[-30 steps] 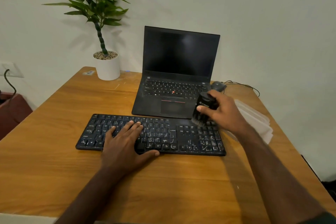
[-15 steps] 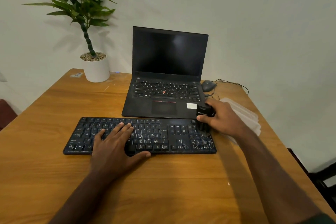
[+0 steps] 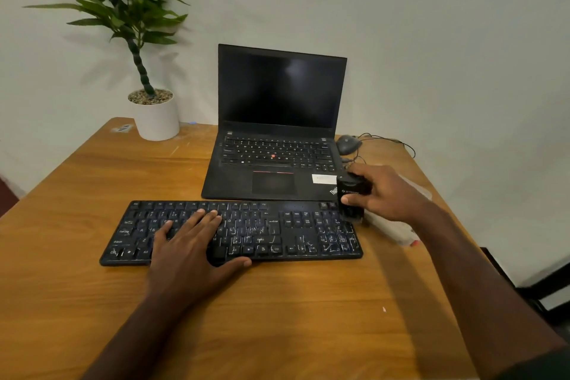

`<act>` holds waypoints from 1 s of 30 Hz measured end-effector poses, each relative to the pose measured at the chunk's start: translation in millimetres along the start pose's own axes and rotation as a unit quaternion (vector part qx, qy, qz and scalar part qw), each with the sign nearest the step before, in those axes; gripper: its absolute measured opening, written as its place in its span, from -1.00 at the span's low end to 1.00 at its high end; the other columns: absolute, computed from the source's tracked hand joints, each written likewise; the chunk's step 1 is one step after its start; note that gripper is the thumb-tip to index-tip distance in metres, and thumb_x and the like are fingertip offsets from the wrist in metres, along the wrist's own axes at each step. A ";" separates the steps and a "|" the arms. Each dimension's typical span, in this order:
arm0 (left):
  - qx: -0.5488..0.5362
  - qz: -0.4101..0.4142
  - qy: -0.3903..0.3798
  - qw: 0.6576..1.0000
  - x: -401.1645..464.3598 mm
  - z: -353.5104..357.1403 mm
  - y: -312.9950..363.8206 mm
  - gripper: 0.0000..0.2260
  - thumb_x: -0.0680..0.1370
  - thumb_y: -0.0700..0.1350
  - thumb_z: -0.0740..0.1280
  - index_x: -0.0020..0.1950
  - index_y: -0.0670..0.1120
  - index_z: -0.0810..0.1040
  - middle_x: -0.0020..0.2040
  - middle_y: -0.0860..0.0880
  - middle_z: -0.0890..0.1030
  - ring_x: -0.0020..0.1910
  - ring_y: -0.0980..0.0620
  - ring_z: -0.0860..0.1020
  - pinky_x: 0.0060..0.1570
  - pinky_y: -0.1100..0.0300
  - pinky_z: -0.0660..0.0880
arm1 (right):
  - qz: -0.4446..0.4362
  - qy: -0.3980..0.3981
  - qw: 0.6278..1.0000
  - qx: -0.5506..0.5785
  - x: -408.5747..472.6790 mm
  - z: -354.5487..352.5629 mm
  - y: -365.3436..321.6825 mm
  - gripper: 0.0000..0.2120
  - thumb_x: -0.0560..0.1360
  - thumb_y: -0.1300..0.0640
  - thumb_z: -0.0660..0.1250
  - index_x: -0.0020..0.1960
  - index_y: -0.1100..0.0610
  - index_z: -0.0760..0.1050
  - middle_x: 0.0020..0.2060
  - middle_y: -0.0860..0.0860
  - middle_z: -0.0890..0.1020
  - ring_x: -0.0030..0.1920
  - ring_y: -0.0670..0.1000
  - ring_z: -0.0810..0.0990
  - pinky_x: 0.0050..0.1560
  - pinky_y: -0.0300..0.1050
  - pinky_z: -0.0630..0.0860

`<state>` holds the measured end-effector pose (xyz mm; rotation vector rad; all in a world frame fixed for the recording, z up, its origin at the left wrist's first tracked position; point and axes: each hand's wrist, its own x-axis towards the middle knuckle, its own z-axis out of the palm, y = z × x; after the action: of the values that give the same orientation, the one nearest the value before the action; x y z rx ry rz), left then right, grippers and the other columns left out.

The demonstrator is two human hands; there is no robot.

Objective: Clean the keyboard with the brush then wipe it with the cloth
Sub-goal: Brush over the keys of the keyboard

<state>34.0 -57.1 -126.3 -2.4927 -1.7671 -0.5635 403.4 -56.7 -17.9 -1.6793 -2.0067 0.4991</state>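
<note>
One black keyboard [image 3: 246, 231] lies flat on wooden tabletop [image 3: 277, 302], keys smeared whitish. Left hand [image 3: 191, 250] rests on it, fingers straight. Right hand [image 3: 385, 194] curls fingers round black brush [image 3: 351, 197] at keyboard's far right corner; bristles blurred. Pale cloth [image 3: 398, 228] mostly hidden behind right wrist.

Bare tabletop [image 3: 277, 318] in front of keyboard [image 3: 277, 234]; laptop [image 3: 277, 133] right behind it, plant pot [image 3: 157, 117] far-left corner.
</note>
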 end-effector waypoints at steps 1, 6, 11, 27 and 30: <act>0.000 0.000 -0.002 1.000 -0.1 -0.1 -0.1 -0.02 0.33 0.66 -0.01 0.44 -0.01 0.47 0.44 0.01 0.47 0.46 0.05 0.38 0.45 -0.20 0.17 | -0.002 0.011 1.000 0.005 -0.2 -1.5 1.4 -0.66 0.45 0.14 0.54 0.18 -0.05 0.56 0.03 -0.14 0.69 0.06 -0.14 0.64 0.12 -0.03 0.59; 0.009 0.001 -0.004 1.000 0.8 0.5 -1.0 -0.03 0.33 0.66 -0.01 0.42 -0.02 0.49 0.41 -0.01 0.51 0.43 0.02 0.42 0.42 -0.22 0.20 | -0.018 0.020 0.996 0.082 -1.7 26.3 -2.9 -0.68 0.47 0.14 0.53 0.19 0.10 0.56 0.01 -0.02 0.69 0.01 -0.12 0.65 0.02 -0.17 0.58; 0.003 0.004 -0.006 1.000 -0.4 -0.5 0.2 -0.02 0.32 0.66 -0.02 0.44 -0.02 0.48 0.43 -0.01 0.49 0.45 0.03 0.40 0.44 -0.20 0.16 | -0.059 0.090 0.979 0.173 0.9 49.2 -10.1 -0.75 0.48 0.16 0.51 0.10 0.15 0.55 -0.10 0.02 0.64 -0.04 0.05 0.64 -0.03 -0.06 0.59; 0.013 0.001 -0.003 1.000 0.7 3.6 -0.5 -0.06 0.36 0.64 0.01 0.38 -0.04 0.54 0.40 -0.01 0.52 0.40 0.01 0.46 0.36 -0.26 0.29 | -0.051 0.025 0.990 0.131 0.0 39.0 -5.9 -0.73 0.48 0.17 0.52 0.14 0.12 0.56 -0.05 0.02 0.68 -0.03 -0.05 0.68 -0.06 -0.23 0.59; 0.010 0.002 -0.009 1.000 0.9 1.9 0.7 -0.05 0.35 0.64 0.00 0.39 -0.05 0.53 0.40 -0.02 0.51 0.40 0.01 0.45 0.38 -0.24 0.26 | -0.043 0.049 0.984 0.169 0.4 51.6 -10.8 -0.70 0.49 0.13 0.51 0.18 0.11 0.55 -0.01 0.04 0.68 0.00 -0.02 0.69 -0.06 -0.14 0.63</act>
<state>35.4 -56.1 -127.7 -2.4963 -1.7643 -0.5227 365.2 -57.0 -54.3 -1.3794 -1.7978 0.6700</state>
